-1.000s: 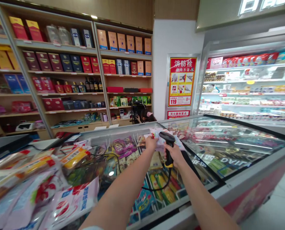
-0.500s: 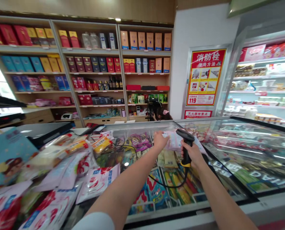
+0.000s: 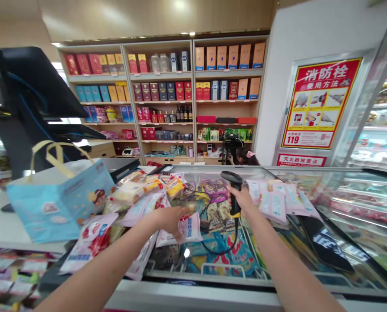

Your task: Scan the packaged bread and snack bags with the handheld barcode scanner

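My right hand (image 3: 237,200) is shut around a black handheld barcode scanner (image 3: 231,188) with a yellow band, and its coiled cord (image 3: 220,250) hangs down over the freezer. My left hand (image 3: 169,220) reaches palm-down over a heap of plastic-wrapped food packets (image 3: 138,203), holding nothing I can see. Its fingertips are close to a pink-and-white packet (image 3: 190,228). Several similar pale pink packets (image 3: 273,204) lie on the glass lid to the right of the scanner.
A chest freezer with a glass lid (image 3: 343,190) stretches ahead. A blue paper bag (image 3: 58,203) and a black till screen (image 3: 27,99) stand at left. Liquor shelves (image 3: 161,99) fill the back, where a person (image 3: 247,158) crouches beside a tripod-mounted camera (image 3: 232,145).
The view has swung left, bringing the bag and screen into sight. My left hand has moved left, away from the scanner, to the heap. Pale packets now lie on the lid right of the scanner.
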Demonstrator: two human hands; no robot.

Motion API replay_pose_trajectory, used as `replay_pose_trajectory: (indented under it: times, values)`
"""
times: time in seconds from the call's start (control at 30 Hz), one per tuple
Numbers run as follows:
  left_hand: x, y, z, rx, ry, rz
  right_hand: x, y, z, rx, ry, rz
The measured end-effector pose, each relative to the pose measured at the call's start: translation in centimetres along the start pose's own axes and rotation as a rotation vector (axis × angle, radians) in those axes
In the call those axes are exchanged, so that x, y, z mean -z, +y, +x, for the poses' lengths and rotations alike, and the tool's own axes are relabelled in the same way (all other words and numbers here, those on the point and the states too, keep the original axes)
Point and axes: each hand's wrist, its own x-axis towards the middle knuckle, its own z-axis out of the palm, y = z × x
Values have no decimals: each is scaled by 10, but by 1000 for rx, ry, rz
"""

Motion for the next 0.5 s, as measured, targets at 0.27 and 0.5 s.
replay_pose_trajectory:
  times: [0.27,0.5]
  values:
    - [-21,0,-24,-31,61,164,-47,17,3,-17,-83,-42]
    - [18,-1,15,22,303,-930,-42,29,0,-50,-53,-6]
